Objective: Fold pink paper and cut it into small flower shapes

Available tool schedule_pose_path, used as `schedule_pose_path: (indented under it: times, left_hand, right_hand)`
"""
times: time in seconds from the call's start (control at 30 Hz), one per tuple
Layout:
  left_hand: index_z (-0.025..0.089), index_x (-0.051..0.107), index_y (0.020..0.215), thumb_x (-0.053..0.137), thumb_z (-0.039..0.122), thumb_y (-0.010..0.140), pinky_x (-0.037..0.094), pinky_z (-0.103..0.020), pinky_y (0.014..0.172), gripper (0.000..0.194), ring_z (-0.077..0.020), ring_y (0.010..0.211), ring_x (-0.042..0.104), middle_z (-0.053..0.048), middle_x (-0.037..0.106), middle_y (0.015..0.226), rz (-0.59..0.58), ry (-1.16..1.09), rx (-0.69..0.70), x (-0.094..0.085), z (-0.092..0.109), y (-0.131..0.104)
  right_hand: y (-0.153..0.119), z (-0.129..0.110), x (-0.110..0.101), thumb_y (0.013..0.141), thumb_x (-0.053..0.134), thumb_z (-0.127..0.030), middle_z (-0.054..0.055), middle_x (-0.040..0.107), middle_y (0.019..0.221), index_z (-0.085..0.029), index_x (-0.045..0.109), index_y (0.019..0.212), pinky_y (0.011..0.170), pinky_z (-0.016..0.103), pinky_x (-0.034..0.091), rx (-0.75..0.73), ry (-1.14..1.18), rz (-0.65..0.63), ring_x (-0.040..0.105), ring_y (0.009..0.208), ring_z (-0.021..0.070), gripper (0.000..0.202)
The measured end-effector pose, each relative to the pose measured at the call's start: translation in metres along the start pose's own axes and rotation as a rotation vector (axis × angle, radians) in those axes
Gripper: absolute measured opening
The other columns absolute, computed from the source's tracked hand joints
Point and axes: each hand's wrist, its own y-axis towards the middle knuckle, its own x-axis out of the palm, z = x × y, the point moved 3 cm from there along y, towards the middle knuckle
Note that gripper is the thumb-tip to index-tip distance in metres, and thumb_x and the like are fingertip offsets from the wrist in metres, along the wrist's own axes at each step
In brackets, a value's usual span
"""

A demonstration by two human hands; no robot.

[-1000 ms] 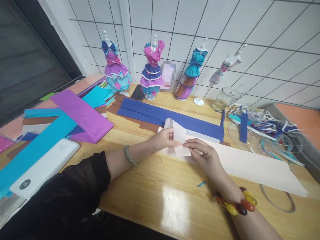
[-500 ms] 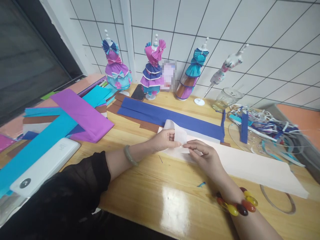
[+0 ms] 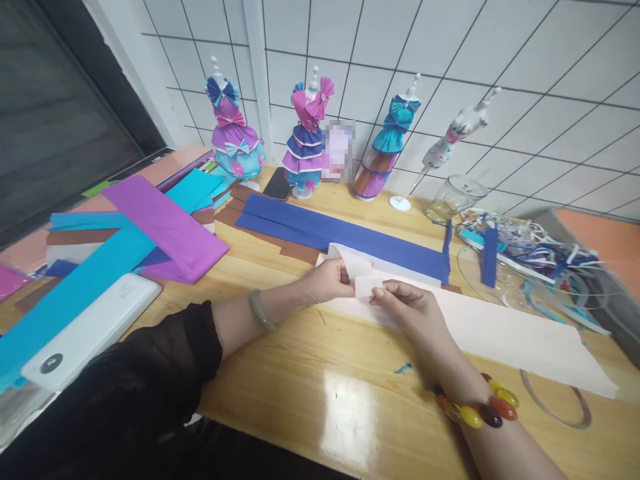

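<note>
Pale paper, curled over, is pinched in both hands

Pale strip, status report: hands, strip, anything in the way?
Left hand and right hand gripping pale strip at its curled end. Remainder mostly flat on table. Blue strip just beyond; nothing visibly blocking.

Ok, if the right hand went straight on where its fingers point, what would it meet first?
The right hand would probably meet the left hand first, just past the pale paper strip it pinches; depth is unclear.
</note>
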Motion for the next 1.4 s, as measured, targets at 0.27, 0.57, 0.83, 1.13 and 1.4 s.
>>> schedule_pose_path:
  times: [0.27,0.57,0.83,1.13,1.4]
  left_hand:
    - [0.012,0.062,0.098,0.075,0.015,0.054,0.045,-0.028,0.075,0.046,-0.0175,0.084,0.061,-0.011,0.067,0.092,-0.018,-0.035,-0.013,0.004,0.010,-0.003]
    - [0.013,0.060,0.098,0.067,0.035,0.069,0.044,-0.029,0.071,0.038,-0.0157,0.082,0.057,-0.009,0.061,0.091,-0.058,-0.130,-0.055,0.003,0.017,-0.009]
    - [0.008,0.062,0.086,0.071,0.035,0.065,0.045,-0.025,0.062,0.036,-0.0114,0.067,0.057,-0.007,0.063,0.075,0.072,0.090,-0.015,-0.002,0.005,-0.002]
    - [0.008,0.065,0.091,0.072,0.034,0.064,0.048,-0.031,0.072,0.038,-0.0150,0.073,0.062,-0.009,0.067,0.081,0.142,-0.001,-0.017,-0.004,0.004,-0.002]
    - [0.008,0.064,0.093,0.071,0.034,0.064,0.048,-0.031,0.074,0.039,-0.0155,0.074,0.063,-0.010,0.068,0.082,0.121,-0.010,-0.027,-0.001,0.006,-0.003]
  right_hand:
    - [0.003,0.007,-0.001,0.075,0.063,-0.044,0.004,0.066,0.067,-0.018,0.064,0.069,0.062,0.028,0.044,-0.006,-0.053,-0.011,0.058,0.064,0.0175,0.027]
    - [0.002,0.003,0.000,0.078,0.059,-0.043,0.004,0.064,0.068,-0.017,0.063,0.070,0.059,0.028,0.041,-0.032,-0.093,0.012,0.056,0.063,0.0167,0.027]
    - [0.002,0.002,0.002,0.078,0.059,-0.043,0.004,0.063,0.067,-0.017,0.063,0.069,0.061,0.028,0.042,-0.046,-0.108,0.001,0.056,0.064,0.0169,0.028]
    - [0.003,0.004,-0.001,0.077,0.061,-0.042,0.004,0.066,0.071,-0.017,0.065,0.079,0.068,0.029,0.043,0.026,0.065,-0.010,0.058,0.068,0.0164,0.026]
    - [0.004,0.005,0.004,0.069,0.069,-0.041,0.004,0.067,0.073,-0.018,0.066,0.071,0.063,0.030,0.045,-0.012,0.041,0.007,0.059,0.067,0.0173,0.023]
